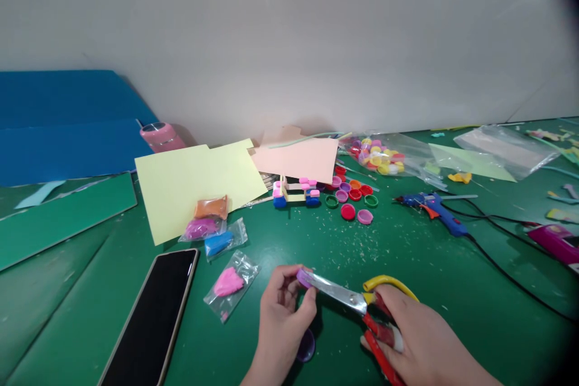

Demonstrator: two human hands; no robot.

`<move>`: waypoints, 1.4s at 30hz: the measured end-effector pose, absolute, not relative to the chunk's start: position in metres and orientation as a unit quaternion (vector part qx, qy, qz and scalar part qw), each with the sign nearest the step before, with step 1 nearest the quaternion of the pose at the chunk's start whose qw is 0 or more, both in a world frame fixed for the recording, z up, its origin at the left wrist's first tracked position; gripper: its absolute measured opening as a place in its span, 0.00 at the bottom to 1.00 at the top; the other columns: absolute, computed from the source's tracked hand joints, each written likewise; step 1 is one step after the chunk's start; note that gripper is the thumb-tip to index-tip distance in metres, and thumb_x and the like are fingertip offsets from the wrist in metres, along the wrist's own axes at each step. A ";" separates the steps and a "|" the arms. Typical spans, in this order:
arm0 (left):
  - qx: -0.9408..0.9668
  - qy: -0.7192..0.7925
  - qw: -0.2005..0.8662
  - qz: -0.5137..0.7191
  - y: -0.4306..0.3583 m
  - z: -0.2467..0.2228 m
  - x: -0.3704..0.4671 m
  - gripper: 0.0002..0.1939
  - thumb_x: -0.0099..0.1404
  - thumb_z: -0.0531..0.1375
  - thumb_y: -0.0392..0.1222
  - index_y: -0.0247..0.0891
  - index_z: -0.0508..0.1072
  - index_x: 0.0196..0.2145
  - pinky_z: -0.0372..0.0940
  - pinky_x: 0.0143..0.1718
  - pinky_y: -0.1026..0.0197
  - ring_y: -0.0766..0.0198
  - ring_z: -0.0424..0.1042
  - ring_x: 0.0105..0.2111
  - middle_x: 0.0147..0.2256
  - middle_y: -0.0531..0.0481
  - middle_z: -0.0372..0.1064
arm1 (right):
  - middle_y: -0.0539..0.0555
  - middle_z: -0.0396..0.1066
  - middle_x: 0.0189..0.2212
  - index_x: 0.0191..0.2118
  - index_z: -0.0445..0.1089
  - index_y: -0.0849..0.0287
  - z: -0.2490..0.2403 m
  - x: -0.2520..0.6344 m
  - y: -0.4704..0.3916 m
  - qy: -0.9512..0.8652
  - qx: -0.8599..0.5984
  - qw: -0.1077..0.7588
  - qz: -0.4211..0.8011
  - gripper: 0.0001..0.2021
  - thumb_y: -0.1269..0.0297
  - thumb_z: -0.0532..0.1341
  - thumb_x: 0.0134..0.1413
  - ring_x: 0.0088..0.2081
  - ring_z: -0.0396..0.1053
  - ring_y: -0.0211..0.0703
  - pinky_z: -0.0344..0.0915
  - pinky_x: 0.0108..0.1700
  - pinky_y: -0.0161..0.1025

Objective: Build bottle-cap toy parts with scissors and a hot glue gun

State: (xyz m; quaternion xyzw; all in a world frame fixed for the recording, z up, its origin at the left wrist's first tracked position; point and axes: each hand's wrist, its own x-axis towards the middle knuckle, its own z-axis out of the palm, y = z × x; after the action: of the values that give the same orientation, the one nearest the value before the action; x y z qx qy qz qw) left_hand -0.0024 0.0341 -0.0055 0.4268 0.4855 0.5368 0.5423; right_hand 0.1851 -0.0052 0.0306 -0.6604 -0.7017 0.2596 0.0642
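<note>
Between the thumb and fingers of my left hand [286, 307] is a small purple bottle cap [304, 278], held up on its edge. My right hand [409, 329] grips a pair of scissors [337, 293] by their red and yellow handles. The blade tips meet the cap; whether they cut into it I cannot tell. On the table below my left hand lies a darker purple cap [306, 347], partly hidden by the wrist. A bag of pink clay [230, 281] rests left of that hand.
A phone [151, 313] lies at the left, near bags of coloured clay [210, 208]. Behind my hands stand a small stick-and-clay model [296, 193] and several loose caps [365, 216]. A blue glue gun [432, 208] with a trailing cord is at the right. A white partition [289, 48] borders the table.
</note>
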 end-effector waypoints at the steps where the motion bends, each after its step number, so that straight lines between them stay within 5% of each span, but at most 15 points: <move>1: 0.427 0.488 0.543 0.534 0.034 -0.005 -0.002 0.09 0.50 0.61 0.33 0.36 0.68 0.32 0.66 0.36 0.65 0.64 0.72 0.33 0.31 0.48 0.71 | 0.52 0.69 0.28 0.31 0.60 0.56 0.030 0.185 -0.005 -0.704 -0.659 0.061 0.257 0.07 0.60 0.57 0.46 0.28 0.68 0.45 0.61 0.28 0.36; 15: 0.507 0.486 0.499 0.507 0.032 -0.005 -0.003 0.11 0.50 0.59 0.30 0.37 0.68 0.34 0.66 0.38 0.61 0.62 0.71 0.34 0.33 0.48 0.70 | 0.48 0.67 0.24 0.28 0.58 0.55 0.036 0.188 -0.007 -0.676 -0.618 0.108 0.387 0.06 0.61 0.53 0.52 0.25 0.65 0.38 0.60 0.26 0.30; 25: 0.498 0.514 0.450 0.534 0.036 -0.007 -0.004 0.13 0.51 0.59 0.30 0.38 0.66 0.36 0.66 0.35 0.63 0.65 0.69 0.32 0.33 0.50 0.66 | 0.54 0.70 0.32 0.34 0.60 0.56 0.030 0.194 -0.007 -0.695 -0.655 0.066 0.290 0.10 0.61 0.58 0.44 0.30 0.69 0.46 0.62 0.30 0.38; 42: 0.622 0.518 0.298 0.507 0.034 -0.016 -0.008 0.15 0.49 0.57 0.28 0.41 0.65 0.35 0.62 0.29 0.63 0.66 0.63 0.26 0.30 0.52 0.62 | 0.54 0.70 0.30 0.32 0.63 0.56 0.027 0.188 -0.010 -0.701 -0.659 0.075 0.260 0.08 0.59 0.58 0.44 0.30 0.69 0.46 0.62 0.29 0.37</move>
State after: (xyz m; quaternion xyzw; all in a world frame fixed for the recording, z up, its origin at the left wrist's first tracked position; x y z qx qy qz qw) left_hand -0.0083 0.0338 -0.0164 0.6216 0.5176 0.5066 0.2983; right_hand 0.1882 -0.0100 0.0268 -0.6594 -0.7015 0.2598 0.0750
